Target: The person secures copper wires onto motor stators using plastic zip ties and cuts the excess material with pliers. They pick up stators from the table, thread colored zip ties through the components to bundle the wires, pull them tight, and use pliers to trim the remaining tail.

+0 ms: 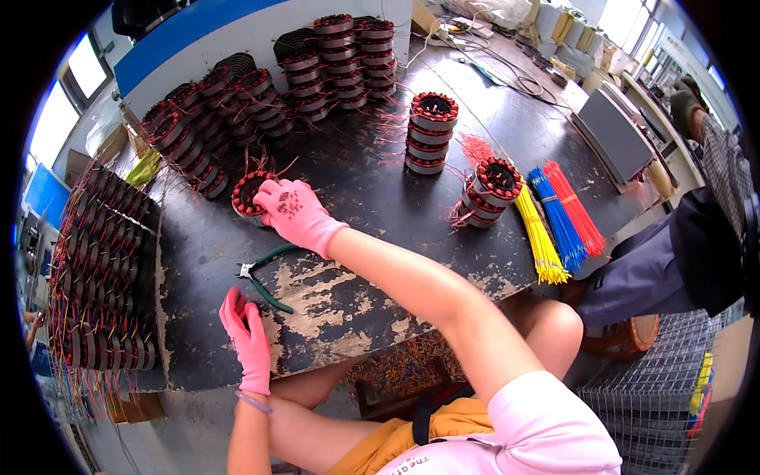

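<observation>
My right hand [297, 212], in a pink glove with a dark print on its back, reaches across the table. Its fingers are closed on the rim of a motor stator [247, 192] with red windings and loose red wires. The fingertips are partly hidden behind the hand. My left hand [248, 336], also gloved in pink, is raised by the table's near edge with nothing in it, thumb and fingers apart. Between the two hands lie green-handled wire cutters [273, 294], jaws toward the left.
Stacked stators [346, 63] line the back of the table. Two shorter stacks [431, 131] [489, 190] stand right of centre, beside yellow wires [541, 237], blue wires [558, 222] and red wires [574, 207]. More wired stators [103, 269] fill the left side. Another person's leg [649, 265] is at right.
</observation>
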